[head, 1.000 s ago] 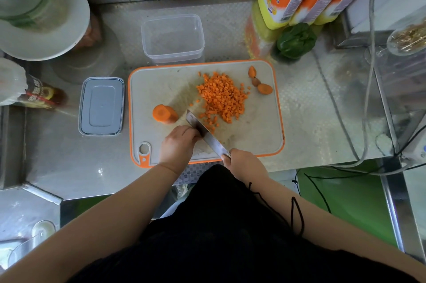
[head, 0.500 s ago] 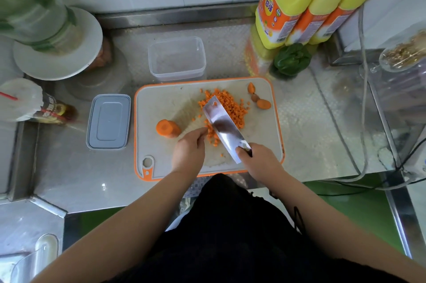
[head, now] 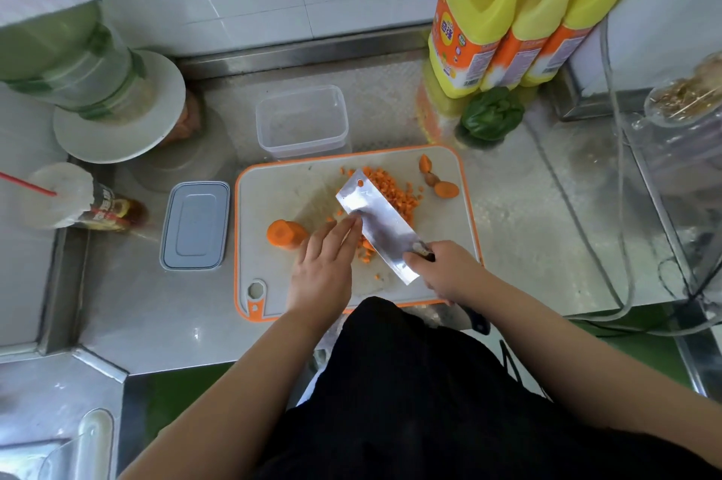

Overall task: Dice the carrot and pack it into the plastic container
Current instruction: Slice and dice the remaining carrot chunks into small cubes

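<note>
A pile of diced carrot (head: 394,192) lies on the orange-rimmed cutting board (head: 289,186). An uncut carrot stub (head: 285,233) sits at the board's left, and carrot end pieces (head: 445,189) lie at its far right. My right hand (head: 449,270) grips the handle of a cleaver (head: 377,225), whose blade lies flat and tilted over the dice. My left hand (head: 326,264) has straight fingers, their tips touching the blade's left edge among loose dice. The clear plastic container (head: 301,122) stands behind the board with nothing in it.
A grey lid (head: 194,225) lies left of the board. Yellow bottles (head: 504,10) and a green pepper (head: 492,114) stand at the back right. A white plate with a jar (head: 117,104) and a wrapped bottle (head: 78,202) are on the left. Cables (head: 617,206) run down the right.
The cleaver went from on edge near the board's front to lying flat over the dice. My left hand uncurled and its fingers now touch the blade. The camera tilted up.
</note>
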Motion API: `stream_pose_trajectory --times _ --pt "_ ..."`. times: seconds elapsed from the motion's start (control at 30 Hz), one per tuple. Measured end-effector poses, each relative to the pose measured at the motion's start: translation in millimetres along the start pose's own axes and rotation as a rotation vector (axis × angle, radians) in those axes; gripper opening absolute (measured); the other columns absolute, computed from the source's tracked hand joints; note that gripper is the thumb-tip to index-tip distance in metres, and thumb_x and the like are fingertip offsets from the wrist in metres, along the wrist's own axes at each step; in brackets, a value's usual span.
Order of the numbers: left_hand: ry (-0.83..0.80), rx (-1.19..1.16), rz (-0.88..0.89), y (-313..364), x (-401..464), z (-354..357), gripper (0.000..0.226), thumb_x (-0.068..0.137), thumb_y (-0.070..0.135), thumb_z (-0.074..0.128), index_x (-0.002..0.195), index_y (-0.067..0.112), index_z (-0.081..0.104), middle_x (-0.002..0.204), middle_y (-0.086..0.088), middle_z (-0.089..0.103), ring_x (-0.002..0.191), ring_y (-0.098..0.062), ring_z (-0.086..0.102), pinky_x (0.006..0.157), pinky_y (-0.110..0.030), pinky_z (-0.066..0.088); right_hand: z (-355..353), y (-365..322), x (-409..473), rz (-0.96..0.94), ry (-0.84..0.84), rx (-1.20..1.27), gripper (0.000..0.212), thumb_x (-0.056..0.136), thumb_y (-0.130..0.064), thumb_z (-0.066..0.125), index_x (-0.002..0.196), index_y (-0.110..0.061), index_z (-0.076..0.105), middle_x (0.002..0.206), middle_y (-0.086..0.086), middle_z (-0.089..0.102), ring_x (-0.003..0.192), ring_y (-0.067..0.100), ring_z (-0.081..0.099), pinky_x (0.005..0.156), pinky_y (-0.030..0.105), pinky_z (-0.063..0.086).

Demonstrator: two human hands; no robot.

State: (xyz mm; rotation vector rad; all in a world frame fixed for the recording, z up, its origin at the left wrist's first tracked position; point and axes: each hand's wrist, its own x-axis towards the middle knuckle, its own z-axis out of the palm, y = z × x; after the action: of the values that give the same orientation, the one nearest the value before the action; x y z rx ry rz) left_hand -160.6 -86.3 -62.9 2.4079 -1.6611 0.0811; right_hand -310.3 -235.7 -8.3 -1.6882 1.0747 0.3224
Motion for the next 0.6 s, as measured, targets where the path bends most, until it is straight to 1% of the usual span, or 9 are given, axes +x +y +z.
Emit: stream_pose_trajectory --times 0.03,0.07,0.13,0.17,0.27,0.33,0.47,0.53,0.6 --pt "-0.017 0.028 -0.004 0 2 1 0.058 0.084 0.005 0.042 0.141 0.011 0.051 0.139 -0.003 0.054 0.125 -0.029 0.042 0.104 -0.042 0.038 -2 1 1 0.004 -0.015 0.015 0.034 0.094 -0.034 0.052 0.082 -0.002 0.057 0.055 0.003 0.044 0.044 0.015 0.039 0.049 0.029 0.034" --pt "-0.023 0.037 -0.015 0 4 3 0.055 0.084 0.003 0.05 0.138 0.011 0.054 0.137 -0.003 0.056 0.125 -0.029 0.043 0.103 -0.044 0.041 -4 2 1 0.02 -0.025 0.059 0.032 0.094 -0.033 0.052 0.083 -0.004 0.057 0.054 0.001 0.043 0.043 0.014 0.038 0.048 0.029 0.033" --pt "0.01 0.008 -0.043 -1 5 8 0.049 0.078 0.0 0.07 0.126 0.011 0.065 0.124 -0.003 0.065 0.119 -0.029 0.051 0.097 -0.045 0.047 -11 5 2 0.05 -0.029 0.173 0.027 0.094 -0.033 0.053 0.082 -0.009 0.053 0.053 0.001 0.04 0.041 0.014 0.035 0.046 0.026 0.032" --pt "0.04 -0.013 -0.054 -1 5 10 0.045 0.075 -0.001 0.075 0.117 0.012 0.07 0.115 -0.002 0.069 0.112 -0.028 0.054 0.092 -0.043 0.049 -16 6 3 0.045 -0.022 0.172 0.026 0.094 -0.033 0.053 0.08 -0.01 0.051 0.054 0.002 0.039 0.041 0.014 0.035 0.045 0.025 0.032" --pt "0.138 -0.099 -0.077 1 6 10 0.02 0.078 0.005 0.068 0.092 0.016 0.077 0.089 0.002 0.071 0.086 -0.027 0.056 0.074 -0.041 0.053 -27 16 8 -0.043 -0.012 -0.117 0.032 0.092 -0.036 0.053 0.071 -0.012 0.05 0.058 0.007 0.044 0.049 0.019 0.042 0.049 0.028 0.035" --pt "0.181 -0.17 -0.135 5 10 6 0.014 0.085 0.017 0.061 0.081 0.014 0.074 0.078 0.0 0.068 0.075 -0.029 0.056 0.067 -0.041 0.051 -31 22 10 -0.081 -0.071 -0.336 0.037 0.092 -0.039 0.052 0.066 -0.012 0.049 0.06 0.006 0.048 0.054 0.019 0.045 0.053 0.03 0.033" --pt "0.29 -0.273 -0.287 12 18 -7 0.02 0.089 0.028 0.063 0.077 0.012 0.067 0.075 -0.001 0.065 0.072 -0.025 0.054 0.067 -0.037 0.045 -30 26 14 -0.163 -0.182 -0.627 0.041 0.091 -0.037 0.05 0.059 -0.015 0.039 0.058 0.002 0.041 0.054 0.014 0.04 0.049 0.029 0.027" --pt "0.337 -0.282 -0.318 10 20 -10 0.021 0.092 0.027 0.063 0.08 0.01 0.067 0.074 0.0 0.065 0.072 -0.025 0.055 0.068 -0.037 0.045 -28 25 16 -0.196 -0.224 -0.716 0.039 0.091 -0.039 0.051 0.06 -0.016 0.04 0.06 0.0 0.043 0.058 0.016 0.043 0.049 0.028 0.027" --pt "0.354 -0.302 -0.339 7 20 -13 0.02 0.095 0.02 0.056 0.089 0.008 0.07 0.078 -0.002 0.067 0.076 -0.027 0.055 0.069 -0.041 0.047 -27 25 22 -0.212 -0.252 -0.76 0.039 0.091 -0.041 0.051 0.061 -0.018 0.041 0.063 -0.001 0.045 0.063 0.019 0.046 0.051 0.028 0.028"
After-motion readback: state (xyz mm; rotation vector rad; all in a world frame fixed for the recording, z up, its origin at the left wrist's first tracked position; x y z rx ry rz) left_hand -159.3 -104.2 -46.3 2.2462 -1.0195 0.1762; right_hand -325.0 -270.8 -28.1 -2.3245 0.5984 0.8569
